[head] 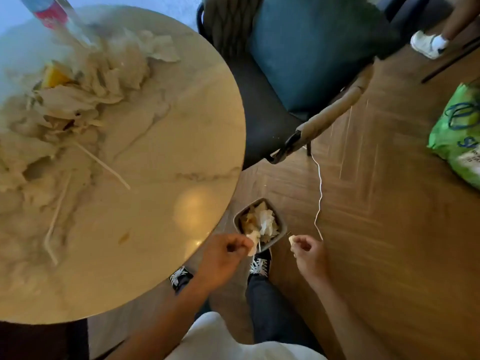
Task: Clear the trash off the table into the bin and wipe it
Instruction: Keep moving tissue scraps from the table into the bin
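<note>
Trash is what both my hands carry right now, and both hang over the floor beside the surface so that whatever drops falls into the bin rather than back on the marble top. My left hand has its grip clamped on a crumpled white tissue, fingers curled tight round it, with what looks like a thin stick or straw poking down from the bundle; I cannot tell which. It hovers at the near edge of the bin, just past the rim of the surface. My right hand pinches a small pale scrap between thumb and fingertips, held just to the right of the bin and not yet over it.

The bin sits on the wooden floor between the surface and my feet, already holding crumpled paper, placed close, I judge, so each trip from the top is short. Most of the job remains: a large heap of paper wrappers covers the far left of the surface, two straws lie loose nearer me, and a bottle stands at the far edge. A small orange smear near the rim will need wiping later. I see no cloth in view. A green bag lies on the floor well apart to the right.
</note>
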Motion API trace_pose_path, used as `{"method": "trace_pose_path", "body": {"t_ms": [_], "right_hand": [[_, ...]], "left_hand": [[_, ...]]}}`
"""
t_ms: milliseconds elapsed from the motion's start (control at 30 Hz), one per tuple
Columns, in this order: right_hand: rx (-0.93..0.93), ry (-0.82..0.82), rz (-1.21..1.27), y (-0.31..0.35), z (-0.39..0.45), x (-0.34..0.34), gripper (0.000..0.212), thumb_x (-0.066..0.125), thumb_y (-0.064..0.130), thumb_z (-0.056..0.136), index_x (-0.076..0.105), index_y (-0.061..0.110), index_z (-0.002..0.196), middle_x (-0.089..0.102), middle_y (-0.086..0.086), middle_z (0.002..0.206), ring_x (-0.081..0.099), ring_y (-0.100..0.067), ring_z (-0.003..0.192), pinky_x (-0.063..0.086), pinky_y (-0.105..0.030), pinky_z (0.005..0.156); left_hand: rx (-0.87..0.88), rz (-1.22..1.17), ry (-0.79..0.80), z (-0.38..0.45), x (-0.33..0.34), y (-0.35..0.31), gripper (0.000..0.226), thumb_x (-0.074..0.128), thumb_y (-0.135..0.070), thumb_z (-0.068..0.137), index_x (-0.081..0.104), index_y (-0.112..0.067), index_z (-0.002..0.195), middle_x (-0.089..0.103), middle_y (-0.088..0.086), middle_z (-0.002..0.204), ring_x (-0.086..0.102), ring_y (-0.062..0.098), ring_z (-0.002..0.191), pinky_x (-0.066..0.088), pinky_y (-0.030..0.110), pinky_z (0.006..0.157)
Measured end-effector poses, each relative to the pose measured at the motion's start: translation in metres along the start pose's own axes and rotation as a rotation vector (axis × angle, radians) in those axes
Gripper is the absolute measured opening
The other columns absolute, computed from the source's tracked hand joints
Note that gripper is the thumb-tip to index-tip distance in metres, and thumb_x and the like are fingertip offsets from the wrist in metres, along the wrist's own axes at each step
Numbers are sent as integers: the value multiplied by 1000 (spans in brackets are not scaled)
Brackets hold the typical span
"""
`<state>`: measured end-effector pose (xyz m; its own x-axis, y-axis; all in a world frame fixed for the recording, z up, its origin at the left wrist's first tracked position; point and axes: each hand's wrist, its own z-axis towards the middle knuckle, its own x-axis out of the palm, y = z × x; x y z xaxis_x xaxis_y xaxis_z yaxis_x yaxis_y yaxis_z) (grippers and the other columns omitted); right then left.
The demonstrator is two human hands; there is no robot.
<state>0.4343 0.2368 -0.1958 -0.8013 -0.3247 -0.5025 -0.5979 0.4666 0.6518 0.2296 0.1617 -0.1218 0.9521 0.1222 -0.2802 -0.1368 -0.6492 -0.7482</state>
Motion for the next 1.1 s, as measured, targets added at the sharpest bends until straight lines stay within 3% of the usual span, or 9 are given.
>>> {"method": "trace_pose_path", "body": {"t_ms": [133,267,367,500,667,733,933,1000,1100], "right_hand": [[80,38,12,-33,28,-3,22,66,12,88,65,30,76,68,2,73,67,-21,72,54,-32,64],[127,76,37,-57,53,6,16,64,19,91,65,30,80,68,5,81,64,-12,79,48,-20,64],[165,125,27,-72,70,16,11,63,20,92,66,29,87,67,7,89,62,-8,84,43,-16,65],[164,168,-53,-87,96,34,10,61,21,93,68,21,99,66,1,94,60,-8,80,38,-14,60],[195,184,-69,-95,131,62,15,58,19,93,68,19,104,66,-1,101,62,-14,88,48,-23,70],[182,212,-76,-92,142,74,16,57,14,93,68,15,104,66,0,100,60,-12,89,47,-21,72],[193,484,-195,-72,145,90,23,56,13,92,65,17,112,59,1,97,55,-13,88,44,-21,67],[195,484,-216,-61,137,84,21,57,15,93,63,16,112,61,-5,106,56,-13,87,46,-24,71],[164,464,-210,-35,116,67,19,57,16,94,63,13,112,59,-3,106,53,-10,84,40,-19,62]], "left_hand": [[-129,81,47,49,64,29,18,67,-16,88,75,-26,101,73,-9,91,66,-1,78,51,15,73],[-325,105,117,104,99,64,36,62,-12,89,64,-22,123,70,-1,105,65,11,81,54,22,72],[-364,153,168,142,112,86,48,63,-15,84,58,-23,131,67,0,114,66,15,93,57,31,81],[-454,52,190,182,121,110,67,61,-13,76,46,-23,140,65,0,117,65,15,97,56,32,85],[-483,14,155,201,116,124,49,60,-13,89,51,-20,136,60,0,114,59,11,94,49,27,83],[-501,-3,127,198,111,128,43,60,-13,89,55,-17,131,63,1,113,59,10,91,50,27,83],[-493,-18,66,160,90,116,20,59,-11,89,65,-24,104,63,-5,81,58,13,75,48,26,64],[-489,-12,86,142,84,110,22,59,-15,90,63,-24,110,64,-6,88,61,11,78,50,23,66],[-480,-14,107,112,74,97,29,58,-17,92,59,-22,120,64,-9,96,63,6,80,52,17,63]]}}
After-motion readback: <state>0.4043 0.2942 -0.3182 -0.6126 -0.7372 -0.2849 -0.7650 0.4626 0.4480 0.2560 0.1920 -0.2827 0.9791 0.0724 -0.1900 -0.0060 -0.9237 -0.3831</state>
